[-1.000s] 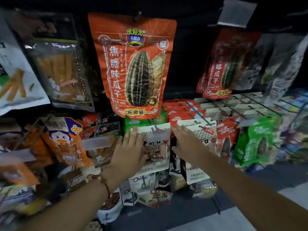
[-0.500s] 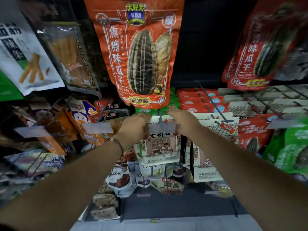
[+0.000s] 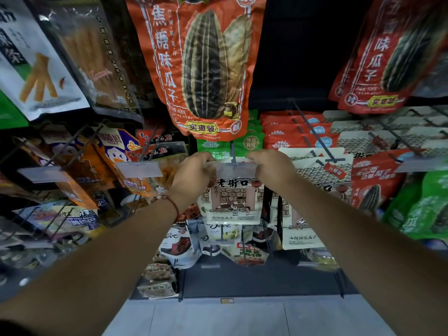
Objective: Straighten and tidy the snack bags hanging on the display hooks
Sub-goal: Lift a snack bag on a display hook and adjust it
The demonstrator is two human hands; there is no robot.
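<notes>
On its hook (image 3: 233,154), hands grip upright bag (image 3: 234,202).

Both hands grip the top corners of a cream bag (image 3: 232,202) hanging on a hook (image 3: 233,154): the left hand (image 3: 191,174) at its left corner, the right hand (image 3: 272,168) at its right. A clear tag (image 3: 235,169) sits between them. Above hangs a large orange bag (image 3: 198,64); green bags (image 3: 249,144) lie farther back on the hook.
</notes>
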